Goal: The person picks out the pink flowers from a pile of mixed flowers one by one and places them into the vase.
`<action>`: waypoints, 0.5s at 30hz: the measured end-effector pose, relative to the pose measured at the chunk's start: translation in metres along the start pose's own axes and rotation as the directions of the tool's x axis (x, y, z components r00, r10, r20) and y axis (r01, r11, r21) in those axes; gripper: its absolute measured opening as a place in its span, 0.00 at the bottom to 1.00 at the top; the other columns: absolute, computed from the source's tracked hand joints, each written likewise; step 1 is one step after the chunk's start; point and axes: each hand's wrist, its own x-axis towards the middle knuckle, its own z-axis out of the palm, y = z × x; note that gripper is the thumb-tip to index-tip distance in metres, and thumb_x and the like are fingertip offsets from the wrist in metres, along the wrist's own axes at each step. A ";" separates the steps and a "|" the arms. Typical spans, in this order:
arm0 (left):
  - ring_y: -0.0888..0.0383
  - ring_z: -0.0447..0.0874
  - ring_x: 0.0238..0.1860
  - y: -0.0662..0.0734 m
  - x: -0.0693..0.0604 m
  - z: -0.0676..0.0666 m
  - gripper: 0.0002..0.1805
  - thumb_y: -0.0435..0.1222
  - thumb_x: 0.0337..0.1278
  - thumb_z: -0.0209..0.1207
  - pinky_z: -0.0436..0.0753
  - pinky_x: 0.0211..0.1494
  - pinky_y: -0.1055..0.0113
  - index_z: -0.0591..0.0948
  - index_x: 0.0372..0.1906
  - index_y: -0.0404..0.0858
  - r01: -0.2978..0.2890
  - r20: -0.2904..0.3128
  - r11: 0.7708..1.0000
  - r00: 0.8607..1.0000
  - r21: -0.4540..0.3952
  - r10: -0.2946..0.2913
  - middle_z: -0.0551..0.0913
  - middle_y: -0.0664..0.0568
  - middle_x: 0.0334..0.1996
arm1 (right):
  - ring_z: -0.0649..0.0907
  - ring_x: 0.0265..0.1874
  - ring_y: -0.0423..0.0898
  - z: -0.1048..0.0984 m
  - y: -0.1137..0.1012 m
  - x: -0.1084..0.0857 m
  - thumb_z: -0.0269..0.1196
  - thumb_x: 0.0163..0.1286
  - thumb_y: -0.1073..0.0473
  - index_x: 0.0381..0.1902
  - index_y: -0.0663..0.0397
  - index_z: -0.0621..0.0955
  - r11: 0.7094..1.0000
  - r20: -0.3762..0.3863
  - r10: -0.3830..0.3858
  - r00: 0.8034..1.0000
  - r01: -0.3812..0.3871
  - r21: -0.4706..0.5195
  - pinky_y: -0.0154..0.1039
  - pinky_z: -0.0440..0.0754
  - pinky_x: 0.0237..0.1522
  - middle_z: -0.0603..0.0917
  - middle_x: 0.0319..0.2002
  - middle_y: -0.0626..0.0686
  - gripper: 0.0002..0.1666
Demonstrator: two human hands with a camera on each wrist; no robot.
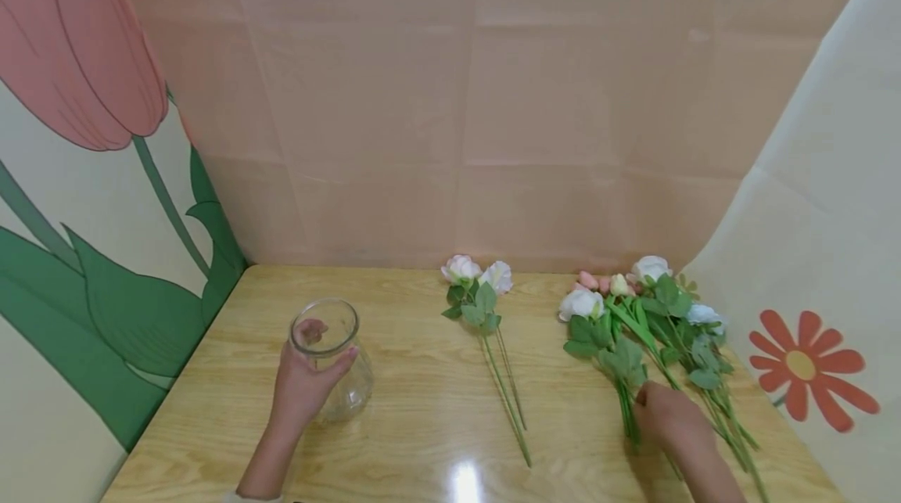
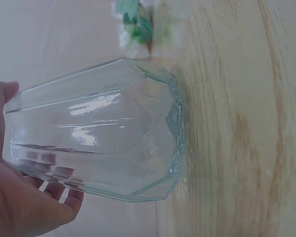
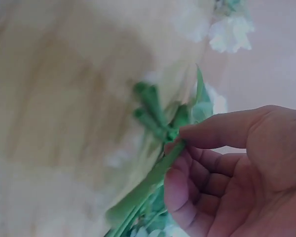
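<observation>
Left hand grips the clear, faceted glass vase near its rim, at left, apparently to steady it. Right hand, at right, pinches thick green stems beside the leafy white-and-pink flower pile; blur hides how many. No flowers in vase. Two pale-pink, long-stemmed blooms lie between.

The head camera looks forward and down over the counter; close, sideways-turned wrist views share with it the vase (left) and stems (right).

Green stems look blurred in the right wrist view
</observation>
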 end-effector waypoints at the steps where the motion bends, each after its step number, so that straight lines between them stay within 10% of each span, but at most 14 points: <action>1: 0.39 0.67 0.68 0.000 0.000 0.000 0.41 0.46 0.52 0.75 0.66 0.71 0.38 0.65 0.63 0.36 0.004 0.003 1.000 1.000 -0.003 -0.004 0.68 0.36 0.64 | 0.74 0.25 0.47 -0.001 -0.004 0.000 0.56 0.72 0.59 0.31 0.54 0.75 1.000 -0.006 -0.011 1.000 0.011 0.006 0.44 0.71 0.26 0.76 0.25 0.51 0.09; 15: 0.40 0.67 0.68 0.003 -0.001 0.003 0.44 0.49 0.52 0.75 0.69 0.69 0.38 0.64 0.66 0.37 0.016 -0.002 1.000 1.000 0.019 -0.016 0.68 0.38 0.64 | 0.56 0.16 0.42 0.003 -0.074 -0.002 0.54 0.70 0.63 0.18 0.45 0.60 0.988 -0.102 -0.118 0.988 0.127 0.086 0.36 0.55 0.21 0.57 0.15 0.45 0.22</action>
